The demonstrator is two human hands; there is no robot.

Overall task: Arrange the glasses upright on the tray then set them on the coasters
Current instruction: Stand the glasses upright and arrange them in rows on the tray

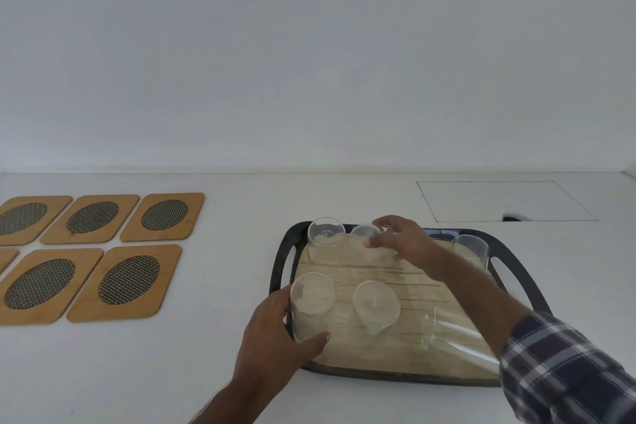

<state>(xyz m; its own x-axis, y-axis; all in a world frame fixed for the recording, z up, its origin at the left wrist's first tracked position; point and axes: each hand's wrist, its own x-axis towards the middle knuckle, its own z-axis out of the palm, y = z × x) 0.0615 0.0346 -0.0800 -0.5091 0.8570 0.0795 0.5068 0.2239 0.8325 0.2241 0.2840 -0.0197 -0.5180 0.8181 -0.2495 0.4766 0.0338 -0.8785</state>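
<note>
A dark-rimmed tray (279,262) with a pale wood-look floor holds several clear glasses. My left hand (275,344) grips the front-left glass (311,303), which stands upright. My right hand (402,239) is closed on a glass (364,232) at the tray's back middle. Another glass (325,237) stands upright at the back left, and one (471,249) stands at the back right. A glass (375,306) in the front middle looks tilted. One glass (454,337) lies on its side at the front right, partly under my right forearm.
Several wooden coasters with dark mesh ovals lie to the left, the nearest (127,282) about a hand's width from the tray. A rectangular hatch (499,200) is set in the white tabletop behind the tray. A white wall rises behind the table.
</note>
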